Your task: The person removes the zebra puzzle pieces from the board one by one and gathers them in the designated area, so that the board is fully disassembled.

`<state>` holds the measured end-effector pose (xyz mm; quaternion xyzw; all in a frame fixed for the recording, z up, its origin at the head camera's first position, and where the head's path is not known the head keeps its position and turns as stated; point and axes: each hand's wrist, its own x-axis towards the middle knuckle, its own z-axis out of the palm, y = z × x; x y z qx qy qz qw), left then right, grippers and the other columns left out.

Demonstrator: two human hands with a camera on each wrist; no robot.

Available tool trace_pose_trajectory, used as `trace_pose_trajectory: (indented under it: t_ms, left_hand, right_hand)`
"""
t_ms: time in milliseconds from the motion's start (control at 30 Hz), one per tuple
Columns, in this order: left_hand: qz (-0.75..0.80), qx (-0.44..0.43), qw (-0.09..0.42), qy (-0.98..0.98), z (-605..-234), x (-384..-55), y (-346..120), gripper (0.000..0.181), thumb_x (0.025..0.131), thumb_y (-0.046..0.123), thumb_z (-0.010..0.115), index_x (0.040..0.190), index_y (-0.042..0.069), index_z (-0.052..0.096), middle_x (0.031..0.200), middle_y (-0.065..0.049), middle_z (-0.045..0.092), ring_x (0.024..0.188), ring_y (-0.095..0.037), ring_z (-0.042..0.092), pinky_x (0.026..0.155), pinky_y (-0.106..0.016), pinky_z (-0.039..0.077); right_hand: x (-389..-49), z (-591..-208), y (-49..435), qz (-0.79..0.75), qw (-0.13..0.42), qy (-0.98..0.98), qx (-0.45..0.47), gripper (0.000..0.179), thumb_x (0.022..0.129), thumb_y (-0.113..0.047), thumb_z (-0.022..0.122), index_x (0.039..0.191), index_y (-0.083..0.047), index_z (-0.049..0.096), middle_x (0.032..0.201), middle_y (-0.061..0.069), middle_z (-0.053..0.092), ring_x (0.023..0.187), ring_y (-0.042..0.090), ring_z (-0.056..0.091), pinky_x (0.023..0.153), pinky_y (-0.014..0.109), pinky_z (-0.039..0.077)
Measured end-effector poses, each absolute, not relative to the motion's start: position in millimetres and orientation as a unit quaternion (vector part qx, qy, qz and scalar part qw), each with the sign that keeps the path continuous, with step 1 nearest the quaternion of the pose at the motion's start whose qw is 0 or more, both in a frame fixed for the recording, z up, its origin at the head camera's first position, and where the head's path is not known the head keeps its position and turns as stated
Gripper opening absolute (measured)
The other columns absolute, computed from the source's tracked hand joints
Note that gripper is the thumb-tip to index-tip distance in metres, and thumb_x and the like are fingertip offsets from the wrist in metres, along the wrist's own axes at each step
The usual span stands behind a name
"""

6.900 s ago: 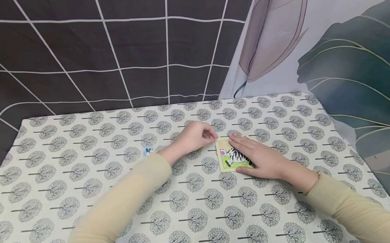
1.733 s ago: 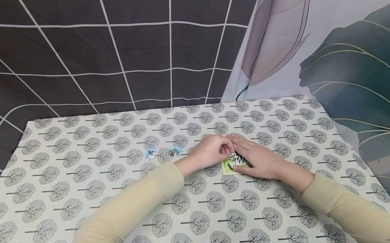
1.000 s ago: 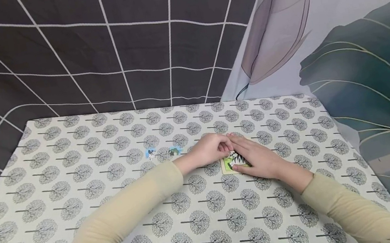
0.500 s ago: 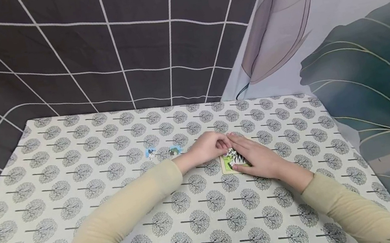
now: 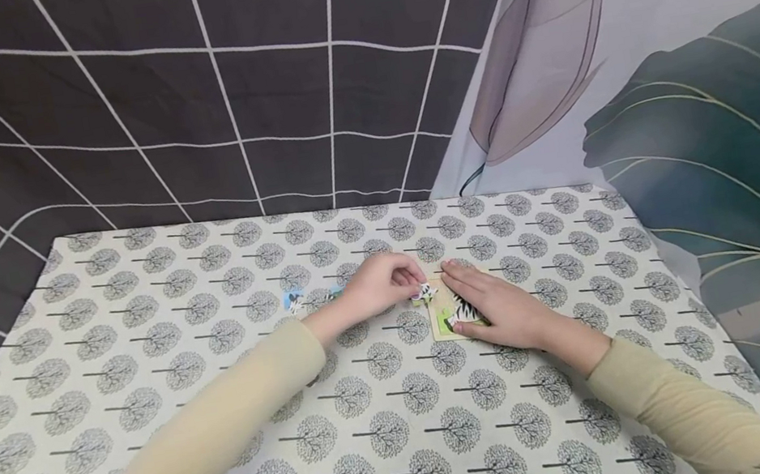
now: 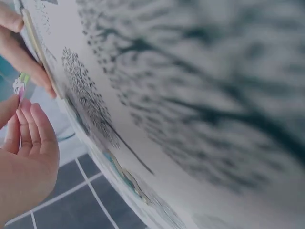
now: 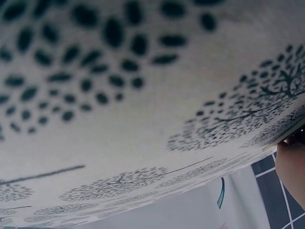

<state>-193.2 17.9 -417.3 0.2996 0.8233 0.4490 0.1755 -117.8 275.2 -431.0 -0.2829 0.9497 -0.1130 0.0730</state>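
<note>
My left hand (image 5: 383, 281) pinches a small jigsaw piece (image 5: 424, 293) with a zebra's head printed on it, just off the left edge of a square wooden puzzle board (image 5: 441, 332). In the left wrist view the thumb and fingertips hold that zebra piece (image 6: 19, 85) by its edge. My right hand (image 5: 501, 305) rests with straight fingers across the right part of the board, hiding much of it. Black and white zebra stripes and some green show on the board beside the thumb. In the right wrist view only a bit of the right hand (image 7: 293, 164) shows at the right edge.
Two loose blue puzzle pieces lie on the tree-print tablecloth (image 5: 381, 441) to the left: one with a black and white print (image 5: 294, 300), another (image 5: 335, 291) partly behind the left hand. A dark grid-patterned curtain (image 5: 269, 90) hangs behind the table.
A second blue piece has appeared on the cloth since the oldest frame. In the last half second my left hand has moved left off the board with the zebra piece; the right hand stays put.
</note>
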Motion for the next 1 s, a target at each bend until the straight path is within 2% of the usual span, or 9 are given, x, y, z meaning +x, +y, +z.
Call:
trace_pose_trajectory:
  t_ms: [267,567,800,1000]
  left_hand:
    - [0.46,0.27,0.176,0.827,-412,-179,-20,0.015,0.093,0.002,0.075,0.108,0.0,0.075,0.103,-0.013,0.078,0.093,-0.02,0.073,0.088,-0.02,0.062]
    - [0.442,0.235,0.178,0.847,-411,-159,-73,0.013,0.094,0.003,0.074,0.107,0.003,0.075,0.1,-0.009,0.078,0.093,-0.021,0.073,0.09,-0.026,0.063]
    - [0.44,0.207,0.169,0.857,-417,-153,-119,0.013,0.093,0.001,0.074,0.106,0.001,0.075,0.096,-0.01,0.076,0.09,-0.018,0.072,0.082,-0.015,0.058]
    - [0.433,0.183,0.165,0.867,-414,-147,-150,0.016,0.091,0.002,0.077,0.107,0.0,0.075,0.097,-0.011,0.076,0.089,-0.016,0.07,0.081,-0.014,0.057]
  right_hand:
    - [-118,-429,275,-0.105,0.08,0.951,-0.279,0.086,0.104,-0.052,0.059,0.167,-0.003,0.026,0.177,0.014,0.019,0.163,0.037,0.024,0.133,0.054,0.024]
    - [-118,-430,278,-0.11,0.084,0.951,-0.278,0.085,0.105,-0.052,0.058,0.167,-0.005,0.025,0.178,0.013,0.019,0.163,0.037,0.024,0.133,0.055,0.024]
    - [-117,-429,281,-0.114,0.083,0.95,-0.278,0.084,0.105,-0.051,0.058,0.167,-0.005,0.026,0.177,0.013,0.02,0.163,0.037,0.026,0.132,0.056,0.025]
    - [-116,-430,286,-0.117,0.068,0.951,-0.279,0.083,0.105,-0.05,0.059,0.166,-0.002,0.028,0.177,0.015,0.021,0.161,0.04,0.028,0.13,0.059,0.028]
